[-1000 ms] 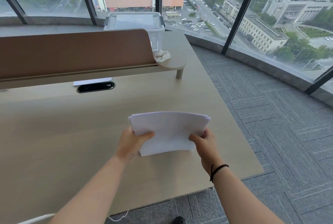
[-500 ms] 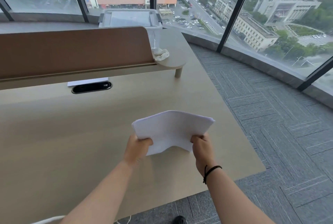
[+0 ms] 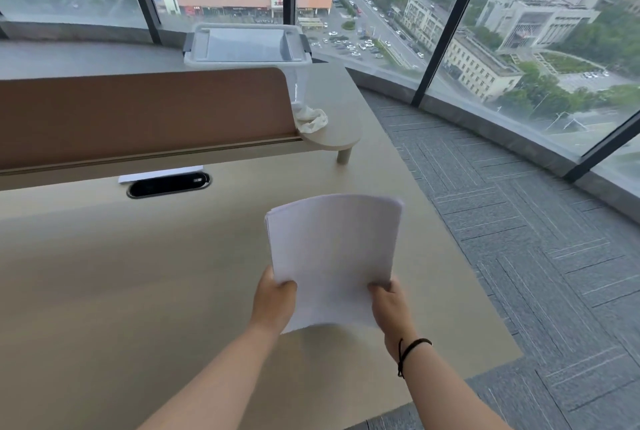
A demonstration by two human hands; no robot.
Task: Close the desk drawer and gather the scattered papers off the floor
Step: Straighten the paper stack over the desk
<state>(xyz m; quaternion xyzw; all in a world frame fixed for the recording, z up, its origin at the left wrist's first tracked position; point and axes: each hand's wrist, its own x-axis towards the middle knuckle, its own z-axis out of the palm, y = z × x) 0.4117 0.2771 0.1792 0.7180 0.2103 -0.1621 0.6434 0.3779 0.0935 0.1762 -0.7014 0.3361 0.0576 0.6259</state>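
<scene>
A stack of white papers (image 3: 334, 253) is held upright and slightly curved above the light wooden desk (image 3: 121, 273). My left hand (image 3: 273, 298) grips its lower left corner. My right hand (image 3: 391, 305), with a black band on the wrist, grips its lower right corner. The bottom edge of the stack hangs just over the desk top. No drawer is in view, and no papers show on the visible floor.
A brown divider panel (image 3: 145, 111) runs across the back of the desk, with a black cable slot (image 3: 168, 184) before it. A clear plastic bin (image 3: 247, 47) and a crumpled white cloth (image 3: 311, 119) sit behind. Grey carpet (image 3: 536, 256) lies to the right, below the windows.
The stack has turned from lying wide and low to standing tall in both hands. My hands shifted from its sides to its lower corners.
</scene>
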